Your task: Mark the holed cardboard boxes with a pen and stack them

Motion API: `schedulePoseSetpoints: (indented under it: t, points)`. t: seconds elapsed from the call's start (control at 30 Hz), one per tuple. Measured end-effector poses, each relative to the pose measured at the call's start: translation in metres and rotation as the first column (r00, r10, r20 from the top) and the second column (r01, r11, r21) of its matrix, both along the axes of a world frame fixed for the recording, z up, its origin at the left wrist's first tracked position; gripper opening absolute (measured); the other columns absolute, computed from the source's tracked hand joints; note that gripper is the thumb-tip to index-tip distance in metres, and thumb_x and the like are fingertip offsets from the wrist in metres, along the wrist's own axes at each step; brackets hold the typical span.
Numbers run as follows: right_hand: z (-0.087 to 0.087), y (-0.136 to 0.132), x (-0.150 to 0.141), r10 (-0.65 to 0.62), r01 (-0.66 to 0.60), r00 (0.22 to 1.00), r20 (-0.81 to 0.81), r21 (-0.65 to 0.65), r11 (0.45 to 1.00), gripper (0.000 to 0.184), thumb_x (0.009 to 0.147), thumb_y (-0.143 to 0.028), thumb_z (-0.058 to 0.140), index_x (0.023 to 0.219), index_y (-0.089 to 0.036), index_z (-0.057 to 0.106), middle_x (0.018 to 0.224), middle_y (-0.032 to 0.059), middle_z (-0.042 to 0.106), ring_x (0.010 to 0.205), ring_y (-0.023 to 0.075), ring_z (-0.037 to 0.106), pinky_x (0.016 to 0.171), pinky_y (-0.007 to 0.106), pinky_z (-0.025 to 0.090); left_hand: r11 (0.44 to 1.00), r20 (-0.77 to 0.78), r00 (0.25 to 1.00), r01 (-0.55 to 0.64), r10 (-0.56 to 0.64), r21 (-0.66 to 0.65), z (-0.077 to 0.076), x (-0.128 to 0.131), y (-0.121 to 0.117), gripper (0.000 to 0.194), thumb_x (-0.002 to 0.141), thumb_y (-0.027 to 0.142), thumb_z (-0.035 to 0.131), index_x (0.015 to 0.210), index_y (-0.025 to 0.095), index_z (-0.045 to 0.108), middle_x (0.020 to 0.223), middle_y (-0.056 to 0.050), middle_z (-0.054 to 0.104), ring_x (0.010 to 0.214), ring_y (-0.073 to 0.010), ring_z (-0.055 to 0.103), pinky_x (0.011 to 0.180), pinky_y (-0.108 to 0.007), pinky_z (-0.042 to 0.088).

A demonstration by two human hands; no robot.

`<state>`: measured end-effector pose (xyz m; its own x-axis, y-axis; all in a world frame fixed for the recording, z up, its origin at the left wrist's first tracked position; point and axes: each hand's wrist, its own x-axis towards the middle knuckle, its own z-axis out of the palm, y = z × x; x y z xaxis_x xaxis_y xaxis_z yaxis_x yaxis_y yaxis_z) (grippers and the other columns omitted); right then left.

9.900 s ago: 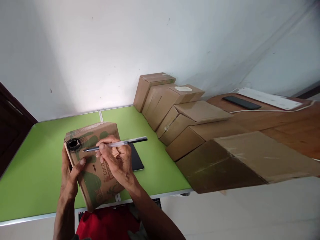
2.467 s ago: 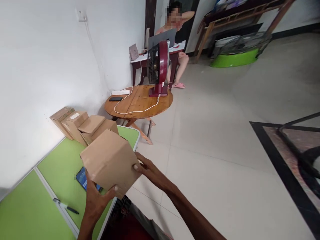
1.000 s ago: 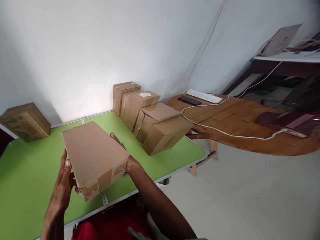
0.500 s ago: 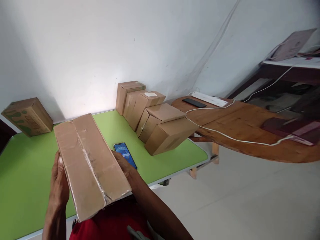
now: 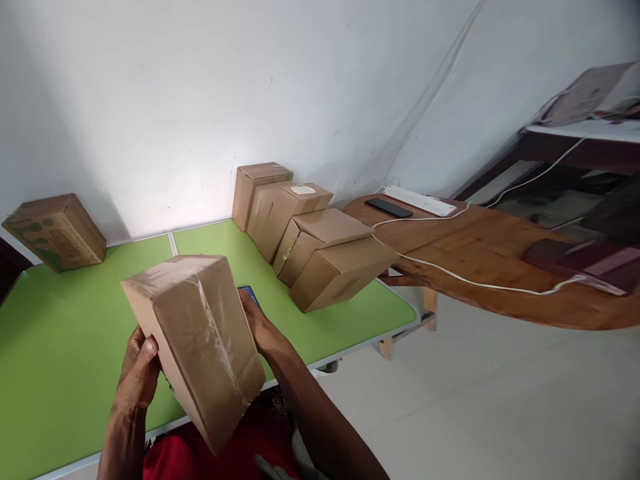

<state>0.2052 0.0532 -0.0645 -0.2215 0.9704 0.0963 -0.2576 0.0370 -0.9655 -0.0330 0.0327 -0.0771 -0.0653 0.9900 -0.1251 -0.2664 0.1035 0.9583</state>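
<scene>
Between my two hands I hold a brown cardboard box (image 5: 210, 340), tilted above the front of the green table (image 5: 45, 353). A strip of clear tape runs along its seam. My left hand (image 5: 140, 367) grips the left side, thumb on the near face. Against the right side lies my right hand (image 5: 255, 323), its fingers partly hidden behind the box. A phone (image 5: 249, 293) on the table is mostly covered by the box and that hand.
Several cardboard boxes (image 5: 315, 240) stand in a row at the table's right. Another box (image 5: 57, 233) with green print sits at the back left. To the right is a wooden table (image 5: 450, 240) with a white cable (image 5: 450, 267), a black remote-like object (image 5: 389, 207) and a white strip (image 5: 419, 200).
The box has turned and tipped in my hands, so its far end face and left side now show. It covers more of the phone, and its far end has come nearer me.
</scene>
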Motion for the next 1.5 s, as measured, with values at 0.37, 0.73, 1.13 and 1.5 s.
schedulePoseSetpoints:
  t: [0.37, 0.73, 1.13, 1.5]
  points:
    - [0.027, -0.016, -0.003, -0.030, 0.007, 0.987, 0.159, 0.145, 0.989, 0.164, 0.043, -0.070, 0.113, 0.180, -0.029, 0.033, 0.172, 0.0171, 0.052, 0.164, 0.0477, 0.043, 0.140, 0.063, 0.032, 0.922, -0.209, 0.944, -0.175, 0.257, 0.346, 0.006, -0.014, -0.006, 0.073, 0.053, 0.055, 0.109, 0.111, 0.021, 0.081, 0.107, -0.008, 0.084, 0.095, -0.0237, 0.074, 0.079, -0.028, 0.062]
    - [0.020, -0.029, -0.039, -0.104, 0.091, 0.987, 0.123, 0.108, 0.990, 0.177, 0.060, -0.072, 0.107, 0.184, -0.027, -0.011, 0.192, 0.0210, 0.014, 0.179, 0.0448, 0.015, 0.144, 0.065, 0.022, 0.854, -0.395, 0.800, -0.260, 0.451, 0.450, 0.022, -0.013, -0.017, 0.100, 0.073, 0.063, 0.101, 0.159, 0.027, 0.066, 0.163, -0.015, 0.066, 0.148, -0.0377, 0.065, 0.127, -0.047, 0.051]
    - [0.001, 0.006, -0.030, -0.269, 0.192, 0.923, -0.276, -0.276, 0.942, 0.078, 0.093, -0.091, 0.058, 0.137, -0.028, 0.074, 0.117, 0.0061, 0.085, 0.123, 0.0355, 0.075, 0.102, 0.046, 0.063, 0.827, -0.243, 0.905, -0.176, 0.350, 0.534, 0.044, -0.054, -0.010, 0.045, 0.106, 0.055, 0.070, 0.145, 0.033, 0.079, 0.133, -0.005, 0.081, 0.117, -0.0249, 0.079, 0.098, -0.035, 0.061]
    - [-0.004, 0.012, -0.070, -0.400, 0.362, 0.823, -0.403, -0.169, 0.917, 0.089, 0.095, -0.087, 0.043, 0.159, -0.026, 0.054, 0.140, 0.0138, 0.077, 0.140, 0.0371, 0.068, 0.108, 0.051, 0.059, 0.962, -0.233, 0.944, -0.193, 0.235, 0.191, -0.007, -0.008, -0.025, 0.126, 0.074, 0.088, 0.084, 0.176, 0.028, 0.042, 0.179, -0.020, 0.046, 0.160, -0.0472, 0.052, 0.123, -0.059, 0.055]
